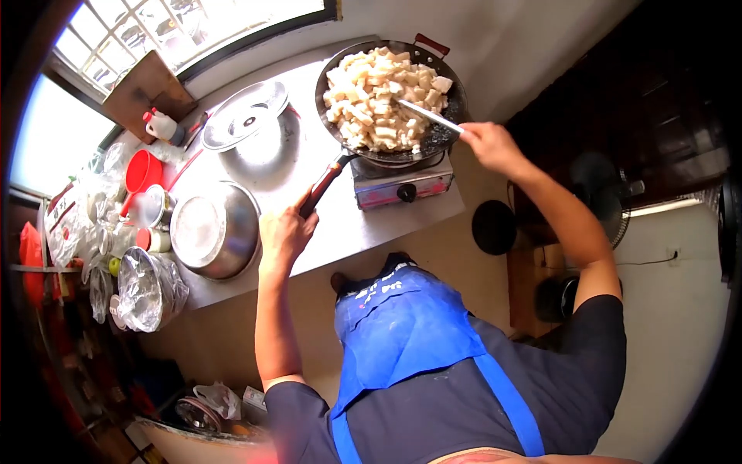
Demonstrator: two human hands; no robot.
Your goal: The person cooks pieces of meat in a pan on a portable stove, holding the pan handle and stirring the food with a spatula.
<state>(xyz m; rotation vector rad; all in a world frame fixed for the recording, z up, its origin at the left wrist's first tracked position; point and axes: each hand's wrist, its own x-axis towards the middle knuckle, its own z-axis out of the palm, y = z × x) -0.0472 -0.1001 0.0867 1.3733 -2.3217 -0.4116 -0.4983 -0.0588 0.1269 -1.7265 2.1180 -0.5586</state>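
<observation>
A dark wok (454, 124) sits on a small gas stove (398, 188), heaped with pale, chunky pieces of food (379, 97). My left hand (284, 230) is wrapped round the wok's long handle (323, 185). In my right hand (493, 147) is a metal utensil (431, 116), its shaft slanting down into the food. The utensil's working end is buried among the pieces, so its kind does not show. A short red handle (431, 45) sticks out from the wok's far side.
Left of the wok, a metal lid (246, 116) lies on the steel table (309, 147). An upturned metal basin (215, 230), a red plastic scoop (143, 172), a white bottle (160, 125) and a plastic-wrapped bowl (147, 290) crowd the left end. A board (147, 89) leans by the window.
</observation>
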